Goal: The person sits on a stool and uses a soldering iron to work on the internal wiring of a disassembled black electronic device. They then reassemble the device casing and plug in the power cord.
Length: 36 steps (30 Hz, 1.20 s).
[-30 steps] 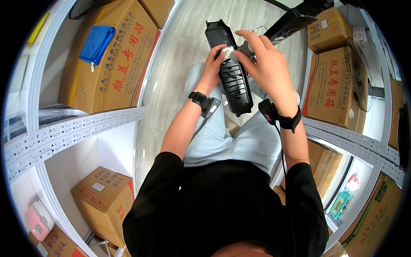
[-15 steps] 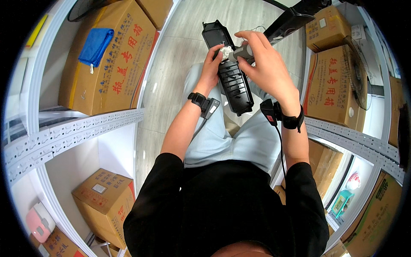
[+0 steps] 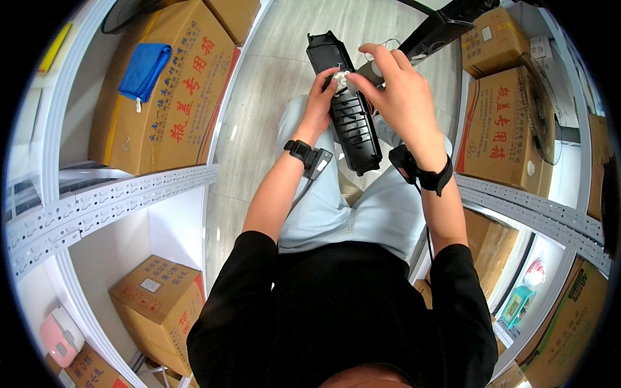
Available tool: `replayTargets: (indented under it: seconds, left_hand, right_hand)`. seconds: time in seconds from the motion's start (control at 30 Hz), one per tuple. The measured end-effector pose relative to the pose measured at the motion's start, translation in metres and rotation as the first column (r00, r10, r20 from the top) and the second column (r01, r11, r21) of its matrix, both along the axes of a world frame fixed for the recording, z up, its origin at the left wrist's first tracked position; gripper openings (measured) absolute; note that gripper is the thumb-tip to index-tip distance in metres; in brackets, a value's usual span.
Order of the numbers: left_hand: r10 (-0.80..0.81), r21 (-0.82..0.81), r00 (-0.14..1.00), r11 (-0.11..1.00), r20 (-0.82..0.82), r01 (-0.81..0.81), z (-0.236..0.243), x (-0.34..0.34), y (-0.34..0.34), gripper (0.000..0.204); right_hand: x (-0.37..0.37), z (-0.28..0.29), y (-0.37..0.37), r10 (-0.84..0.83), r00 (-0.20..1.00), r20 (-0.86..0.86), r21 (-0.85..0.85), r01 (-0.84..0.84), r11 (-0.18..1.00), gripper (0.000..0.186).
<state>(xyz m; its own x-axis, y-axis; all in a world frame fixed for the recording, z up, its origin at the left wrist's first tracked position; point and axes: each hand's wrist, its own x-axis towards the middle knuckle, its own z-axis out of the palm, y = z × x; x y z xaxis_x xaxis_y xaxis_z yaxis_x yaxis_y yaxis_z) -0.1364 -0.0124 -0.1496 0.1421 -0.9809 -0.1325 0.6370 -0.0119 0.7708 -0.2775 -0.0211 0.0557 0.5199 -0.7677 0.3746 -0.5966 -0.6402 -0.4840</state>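
A long black plastic housing (image 3: 356, 142) with a row of slats lies tilted above my legs. My left hand (image 3: 317, 103) is closed around a small white crumpled piece (image 3: 340, 79) at the housing's middle. My right hand (image 3: 404, 103) curves over a grey cylinder (image 3: 369, 71), its thumb reaching toward the white piece and its forefinger raised. Some fingertips are hidden. A dark upright arm or post (image 3: 436, 32) extends behind the cylinder to the upper right, with a thin wire loop beside it.
White metal shelving (image 3: 110, 194) flanks me on both sides, holding cardboard boxes (image 3: 162, 116), a blue cloth (image 3: 142, 71), a pink-lidded case (image 3: 58, 336) and a fan guard (image 3: 543, 110) at the right. Grey plank floor (image 3: 259, 71) shows beyond my knees.
My right hand shifts slightly, its raised fingers and wrist moving, with the thumb now closer to the white piece. My left hand and the housing have shifted slightly left since a second ago.
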Motion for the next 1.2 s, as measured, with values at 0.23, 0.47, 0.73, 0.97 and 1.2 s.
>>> replayTargets:
  seconds: [0.23,0.47,0.73,0.97,1.2]
  left_hand:
    - [0.017,0.010,0.999,1.000,-0.044,-0.017,0.007,-0.002,0.002,0.028]
    - [0.010,0.000,1.000,1.000,0.008,-0.010,0.009,-0.001,0.003,0.029]
    - [0.012,-0.002,1.000,1.000,0.002,-0.012,0.009,-0.001,0.002,0.029]
    - [0.012,0.011,0.999,1.000,-0.037,-0.012,0.010,-0.001,0.003,0.030]
    - [0.020,-0.007,0.999,1.000,-0.035,-0.020,0.016,-0.001,0.005,0.033]
  right_hand:
    - [-0.003,0.001,0.002,-0.021,0.999,-0.042,0.010,0.022,1.000,0.041]
    - [-0.008,-0.007,-0.003,0.074,0.988,0.137,0.042,-0.080,0.996,0.040]
    - [-0.006,-0.006,0.000,0.030,0.988,0.151,0.059,-0.040,0.997,0.044]
    - [-0.004,-0.001,0.003,-0.021,0.999,-0.030,0.030,0.022,0.999,0.044]
    - [-0.008,-0.006,0.002,0.012,0.999,0.052,0.091,-0.017,0.996,0.044]
